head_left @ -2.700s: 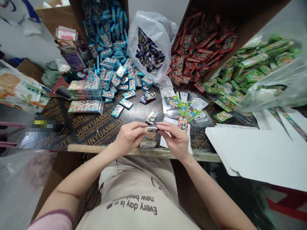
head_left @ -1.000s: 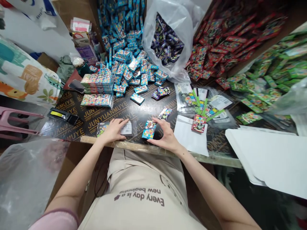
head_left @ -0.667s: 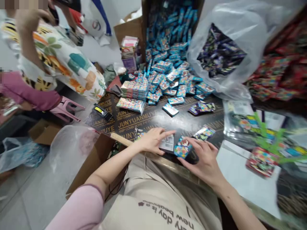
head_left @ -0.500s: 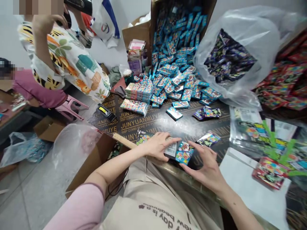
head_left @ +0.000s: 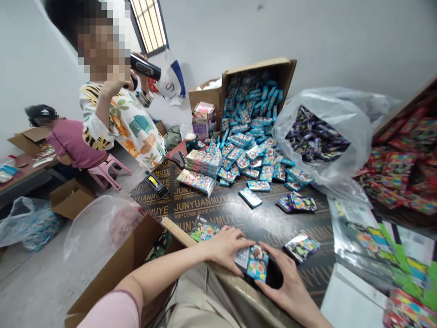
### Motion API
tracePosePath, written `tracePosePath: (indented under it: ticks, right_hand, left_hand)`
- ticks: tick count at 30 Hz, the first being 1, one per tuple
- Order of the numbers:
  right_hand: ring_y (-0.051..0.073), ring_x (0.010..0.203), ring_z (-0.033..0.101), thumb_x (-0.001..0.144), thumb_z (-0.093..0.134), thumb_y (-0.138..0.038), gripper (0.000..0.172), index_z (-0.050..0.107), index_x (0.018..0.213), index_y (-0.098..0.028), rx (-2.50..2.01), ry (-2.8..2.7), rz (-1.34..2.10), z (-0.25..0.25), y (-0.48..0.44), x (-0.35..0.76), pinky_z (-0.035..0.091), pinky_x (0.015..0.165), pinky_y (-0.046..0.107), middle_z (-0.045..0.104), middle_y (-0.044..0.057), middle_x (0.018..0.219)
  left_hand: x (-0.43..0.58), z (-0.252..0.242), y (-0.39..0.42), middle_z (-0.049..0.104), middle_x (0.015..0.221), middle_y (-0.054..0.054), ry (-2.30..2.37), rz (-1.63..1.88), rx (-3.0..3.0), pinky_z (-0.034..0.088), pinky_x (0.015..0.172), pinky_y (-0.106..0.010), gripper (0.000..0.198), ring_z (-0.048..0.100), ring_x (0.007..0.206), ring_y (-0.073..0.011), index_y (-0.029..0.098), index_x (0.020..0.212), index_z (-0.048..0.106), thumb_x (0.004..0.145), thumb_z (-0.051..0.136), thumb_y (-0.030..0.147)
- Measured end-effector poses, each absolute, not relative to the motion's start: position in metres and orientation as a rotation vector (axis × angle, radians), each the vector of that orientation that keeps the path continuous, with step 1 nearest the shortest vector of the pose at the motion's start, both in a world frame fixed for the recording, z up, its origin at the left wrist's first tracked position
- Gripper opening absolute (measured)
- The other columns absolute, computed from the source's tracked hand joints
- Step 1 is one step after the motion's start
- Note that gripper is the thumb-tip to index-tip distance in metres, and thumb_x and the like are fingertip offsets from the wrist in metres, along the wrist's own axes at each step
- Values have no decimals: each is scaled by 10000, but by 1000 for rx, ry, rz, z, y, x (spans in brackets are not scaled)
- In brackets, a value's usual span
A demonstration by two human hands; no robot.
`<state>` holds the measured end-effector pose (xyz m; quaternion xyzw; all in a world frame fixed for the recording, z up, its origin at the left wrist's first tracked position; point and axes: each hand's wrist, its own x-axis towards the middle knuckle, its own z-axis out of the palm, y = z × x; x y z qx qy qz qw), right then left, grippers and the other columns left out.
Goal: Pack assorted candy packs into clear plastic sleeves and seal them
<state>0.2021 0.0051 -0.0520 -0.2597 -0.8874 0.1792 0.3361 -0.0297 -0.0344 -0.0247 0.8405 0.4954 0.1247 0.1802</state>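
Note:
At the table's near edge, my left hand [head_left: 227, 248] grips a flat dark package [head_left: 241, 258] with a white barcode label, its thumb low and its forefinger on the upper edge. My right hand [head_left: 287, 278] has a small blue cartoon-printed packet [head_left: 257, 264] between thumb and forefinger, against the package's right side. Left of my left hand lies a black and green printed pouch [head_left: 205, 229], partly covered by that hand. Another black printed packet [head_left: 302, 246] rests just beyond my right hand.
A big heap of blue packets [head_left: 252, 157] spills from a cardboard box [head_left: 290, 75]. Purple packets fill a clear bag [head_left: 358, 136]; red packets [head_left: 392, 168] lie at right. Stacked flat packets [head_left: 196, 181] sit left. A standing person [head_left: 126, 123] holds a dark cylinder; another sits behind.
The view has tilted upward, bringing in more of the wall and the standing person. Both hands stay at the package, and the blue packet now sits closer to my left hand, overlapping the label side.

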Motion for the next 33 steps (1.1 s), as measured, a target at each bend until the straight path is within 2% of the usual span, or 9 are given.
tracePosePath:
  ticks: [2, 6, 9, 12, 16, 21, 25, 33]
  right_hand:
    - [296, 1012, 660, 729, 680, -359, 659, 450, 1338, -256, -670, -2311, 488, -57, 5, 201, 517, 832, 418, 666, 85, 1173]
    - [304, 1079, 622, 740, 678, -323, 645, 448, 1336, -235, -685, -2271, 616, -50, -2, 203, 500, 904, 451, 627, 118, 1211]
    - [302, 1111, 595, 713, 712, -332, 699, 439, 1351, -240, -716, -2219, 715, -39, -4, 207, 467, 958, 469, 606, 117, 1234]
    - [305, 1143, 575, 700, 723, -350, 758, 408, 1381, -247, -767, -2214, 744, -28, -2, 213, 415, 999, 492, 596, 114, 1270]
    - [295, 1155, 557, 676, 710, -326, 760, 419, 1373, -241, -797, -2216, 739, -14, -4, 222, 385, 999, 468, 593, 108, 1270]
    - [296, 1115, 559, 633, 706, -346, 763, 440, 1339, -232, -926, -2184, 661, 0, -9, 230, 329, 1009, 469, 610, 97, 1214]
    - [297, 1130, 543, 638, 694, -345, 731, 450, 1319, -235, -1038, -2135, 596, 7, -15, 233, 294, 1027, 467, 596, 99, 1208]
    - [301, 1123, 543, 610, 706, -368, 710, 476, 1268, -232, -920, -2151, 711, 20, -3, 250, 256, 1056, 492, 603, 90, 1196]
  left_hand:
    - [-32, -26, -33, 567, 1213, -146, 1381, 350, 2358, 409, 972, -459, 915, 545, 1103, -343, 227, 1399, 472, 590, 763, 544]
    - [-29, -15, -38, 556, 1264, -167, 1380, 367, 2296, 375, 1009, -481, 1098, 522, 1159, -342, 176, 1502, 281, 586, 769, 536]
    - [-26, -6, -36, 571, 1241, -165, 1376, 444, 2272, 356, 1026, -468, 1110, 524, 1157, -321, 147, 1515, 228, 610, 777, 480]
    - [-23, -2, -30, 567, 1261, -140, 1313, 509, 2295, 369, 1013, -447, 1115, 530, 1146, -299, 183, 1526, 179, 622, 784, 425]
    - [-12, 2, -24, 598, 1223, -103, 1278, 566, 2284, 377, 1011, -453, 1219, 558, 1114, -289, 217, 1539, 82, 587, 814, 429]
    - [3, 6, -20, 593, 1260, -101, 1303, 635, 2244, 400, 1002, -449, 1201, 561, 1131, -291, 245, 1538, 79, 603, 818, 392]
    - [6, 8, -16, 600, 1255, -94, 1339, 661, 2202, 420, 981, -436, 1233, 569, 1114, -291, 260, 1535, 102, 564, 848, 404]
    - [1, 11, -15, 621, 1231, -100, 1321, 643, 2131, 435, 982, -433, 1264, 596, 1116, -292, 246, 1538, 86, 555, 858, 435]
